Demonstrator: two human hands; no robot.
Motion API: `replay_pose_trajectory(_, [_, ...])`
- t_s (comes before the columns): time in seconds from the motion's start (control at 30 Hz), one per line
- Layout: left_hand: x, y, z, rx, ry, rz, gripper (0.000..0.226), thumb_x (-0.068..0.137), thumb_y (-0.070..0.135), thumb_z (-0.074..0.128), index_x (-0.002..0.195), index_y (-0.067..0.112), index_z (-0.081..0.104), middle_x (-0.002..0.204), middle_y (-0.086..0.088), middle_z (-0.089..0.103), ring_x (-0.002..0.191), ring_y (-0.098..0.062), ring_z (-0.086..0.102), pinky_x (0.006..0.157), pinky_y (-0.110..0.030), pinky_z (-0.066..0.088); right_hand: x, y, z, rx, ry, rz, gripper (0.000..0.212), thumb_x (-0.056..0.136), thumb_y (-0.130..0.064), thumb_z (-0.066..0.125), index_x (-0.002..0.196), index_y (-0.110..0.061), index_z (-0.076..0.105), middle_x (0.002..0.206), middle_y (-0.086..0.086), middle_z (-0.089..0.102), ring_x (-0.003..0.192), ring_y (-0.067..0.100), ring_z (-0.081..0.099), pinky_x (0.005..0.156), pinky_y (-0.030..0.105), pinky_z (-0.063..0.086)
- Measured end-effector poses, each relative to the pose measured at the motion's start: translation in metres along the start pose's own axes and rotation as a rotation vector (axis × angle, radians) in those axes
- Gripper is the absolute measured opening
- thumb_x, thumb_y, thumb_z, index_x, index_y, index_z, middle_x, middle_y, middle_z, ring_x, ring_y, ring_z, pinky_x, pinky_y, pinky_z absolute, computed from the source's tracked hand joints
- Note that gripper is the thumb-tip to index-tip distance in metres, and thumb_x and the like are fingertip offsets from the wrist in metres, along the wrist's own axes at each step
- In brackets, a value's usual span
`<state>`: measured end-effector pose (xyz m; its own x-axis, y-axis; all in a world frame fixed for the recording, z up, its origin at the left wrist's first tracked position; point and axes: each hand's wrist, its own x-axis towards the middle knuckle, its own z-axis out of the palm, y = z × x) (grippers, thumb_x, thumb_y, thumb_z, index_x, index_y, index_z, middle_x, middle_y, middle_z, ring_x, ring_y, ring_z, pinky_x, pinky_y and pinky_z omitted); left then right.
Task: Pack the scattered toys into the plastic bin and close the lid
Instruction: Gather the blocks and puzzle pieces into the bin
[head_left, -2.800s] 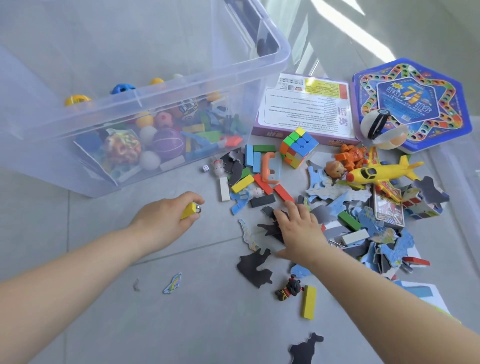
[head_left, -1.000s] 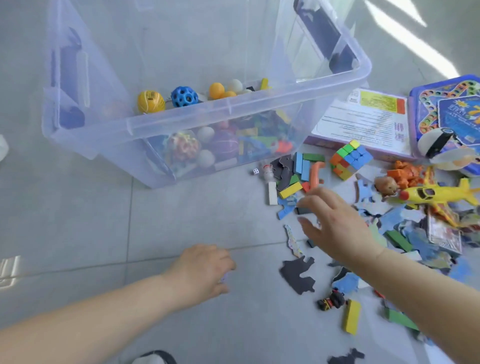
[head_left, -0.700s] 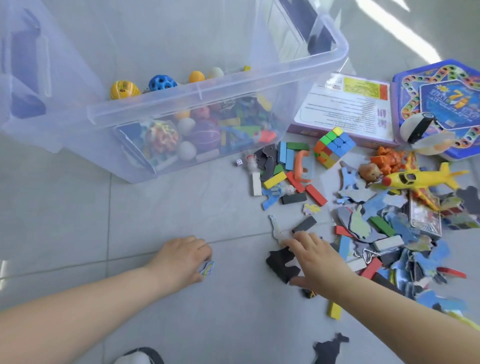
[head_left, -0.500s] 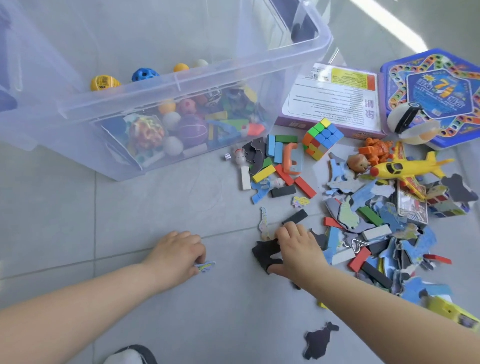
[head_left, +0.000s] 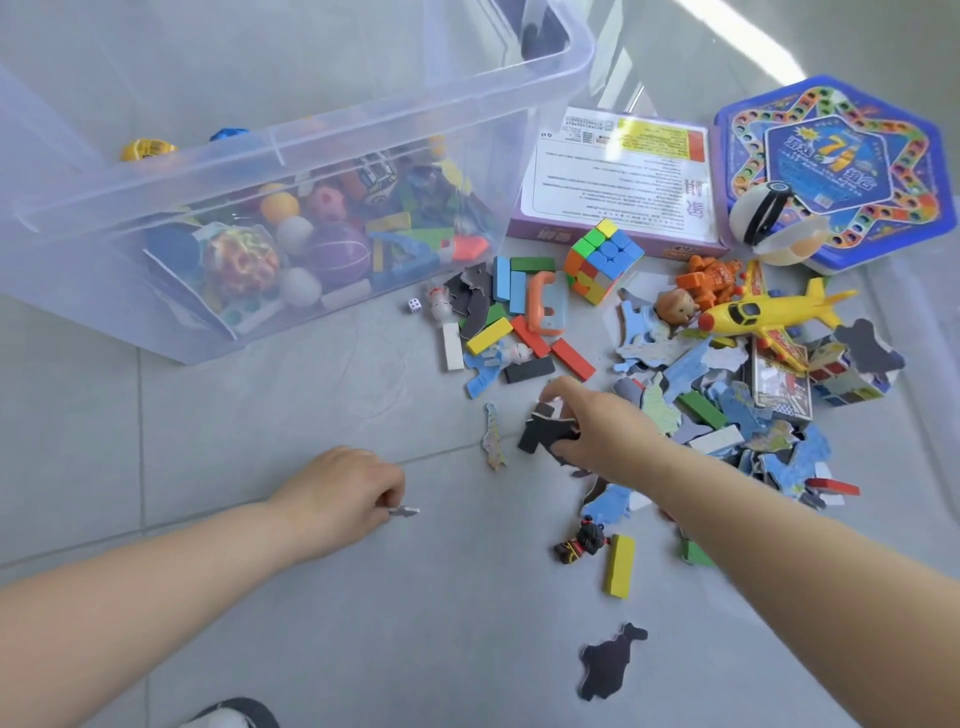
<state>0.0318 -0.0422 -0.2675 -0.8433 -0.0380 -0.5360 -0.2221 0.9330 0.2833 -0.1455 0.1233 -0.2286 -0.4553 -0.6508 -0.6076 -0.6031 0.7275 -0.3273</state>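
The clear plastic bin (head_left: 291, 150) stands open at the upper left, holding balls and several toys. My right hand (head_left: 597, 426) grips a black-backed puzzle piece (head_left: 543, 431) lifted just off the floor, below the pile of coloured blocks (head_left: 511, 332). My left hand (head_left: 345, 493) rests low on the floor, pinching a small flat puzzle piece (head_left: 405, 512) between its fingers. Scattered toys lie to the right: a colour cube (head_left: 602, 267), a yellow plane (head_left: 769, 314), more puzzle pieces (head_left: 727, 415). No lid is in view.
A purple game box (head_left: 618, 182) and a blue hexagonal game board (head_left: 841, 161) with a white ball (head_left: 763, 215) lie at the upper right. A small figure (head_left: 579, 543), a yellow block (head_left: 620, 566) and a dark puzzle piece (head_left: 608, 662) lie near my right forearm.
My right hand has closed on the black puzzle piece and raised it from the floor. My left hand has taken hold of the small flat piece under its fingers.
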Motion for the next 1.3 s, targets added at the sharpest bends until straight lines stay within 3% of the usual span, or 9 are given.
replay_pose_trajectory(0.13, [0.03,0.019,-0.028,0.119,0.039,0.07,0.031,0.093,0.022,0.046,0.123,0.026,0.047,0.114,0.001,0.058,0.111,-0.02,0.05,0.086,-0.023,0.033,0.01,0.007,-0.007,-0.216,-0.115,-0.066,0.055,0.087,-0.007,0.05,0.136,-0.023,0.031,0.118,0.009,0.059,0.101,0.03,0.058,0.079,0.039,0.05])
replay_pose_trajectory(0.3, [0.067,0.047,-0.052,0.409,0.025,0.183,0.051,0.092,0.004,0.039,0.137,0.026,0.032,0.116,-0.009,0.055,0.109,-0.027,0.05,0.073,-0.03,0.032,0.025,0.002,0.002,-0.468,-0.127,-0.153,0.046,0.087,-0.01,0.05,0.13,-0.015,0.036,0.12,0.011,0.051,0.108,0.03,0.052,0.059,0.027,0.035])
replay_pose_trajectory(0.43, [0.08,0.058,-0.054,0.512,-0.066,0.218,0.047,0.087,-0.006,0.038,0.128,0.016,0.039,0.113,-0.01,0.059,0.105,-0.027,0.053,0.061,-0.027,0.024,0.03,0.003,0.004,-0.499,-0.109,-0.099,0.04,0.087,-0.016,0.056,0.124,-0.008,0.044,0.127,0.012,0.045,0.12,0.029,0.041,0.089,0.031,0.039])
replay_pose_trajectory(0.53, [0.085,0.058,-0.05,0.501,-0.107,0.202,0.045,0.086,-0.009,0.036,0.125,0.013,0.039,0.112,-0.012,0.06,0.103,-0.029,0.054,0.068,-0.03,0.026,0.029,0.008,0.006,-0.495,-0.081,-0.088,0.043,0.086,-0.022,0.057,0.124,-0.008,0.044,0.128,0.012,0.043,0.12,0.029,0.038,0.096,0.033,0.036])
replay_pose_trajectory(0.73, [0.098,0.061,-0.046,0.494,-0.193,0.207,0.024,0.09,0.002,0.046,0.113,0.008,0.049,0.114,-0.013,0.06,0.106,-0.029,0.054,0.075,-0.031,0.034,0.017,0.019,0.009,-0.32,0.021,-0.034,0.036,0.088,-0.028,0.054,0.118,-0.009,0.046,0.122,0.01,0.048,0.116,0.026,0.043,0.091,0.031,0.036])
replay_pose_trajectory(0.9, [0.099,0.067,-0.046,0.479,-0.174,0.195,0.027,0.089,0.007,0.049,0.116,0.01,0.053,0.123,-0.01,0.049,0.117,-0.028,0.046,0.089,-0.035,0.037,0.005,0.022,0.008,-0.182,0.12,0.092,0.026,0.087,-0.029,0.054,0.089,-0.013,0.033,0.084,0.005,0.046,0.083,0.027,0.049,0.057,0.026,0.026])
replay_pose_trajectory(1.07, [0.079,0.061,-0.036,0.334,-0.18,0.128,0.021,0.09,0.008,0.045,0.108,0.013,0.056,0.116,-0.007,0.061,0.107,-0.027,0.055,0.084,-0.029,0.035,-0.004,0.018,-0.001,0.295,0.222,0.246,0.024,0.082,-0.023,0.063,0.09,-0.018,0.041,0.088,0.003,0.055,0.075,0.024,0.05,0.056,0.028,0.039])
replay_pose_trajectory(1.17, [0.056,0.046,-0.045,0.095,-0.05,0.091,0.017,0.09,0.018,0.049,0.105,0.015,0.058,0.111,-0.002,0.064,0.104,-0.025,0.055,0.085,-0.028,0.033,-0.009,-0.003,-0.03,0.493,0.453,0.164,0.029,0.084,-0.02,0.063,0.109,-0.013,0.049,0.095,-0.003,0.054,0.085,0.021,0.055,0.075,0.034,0.049])
replay_pose_trajectory(1.3, [0.023,0.009,-0.089,-0.112,0.66,0.167,0.022,0.074,0.025,0.052,0.074,0.009,0.067,0.069,-0.005,0.069,0.067,-0.02,0.061,0.06,-0.028,0.045,-0.012,-0.056,-0.079,0.688,0.828,-0.144,0.022,0.086,-0.009,0.058,0.102,-0.018,0.045,0.085,-0.025,0.043,0.078,-0.01,0.05,0.069,-0.004,0.037])
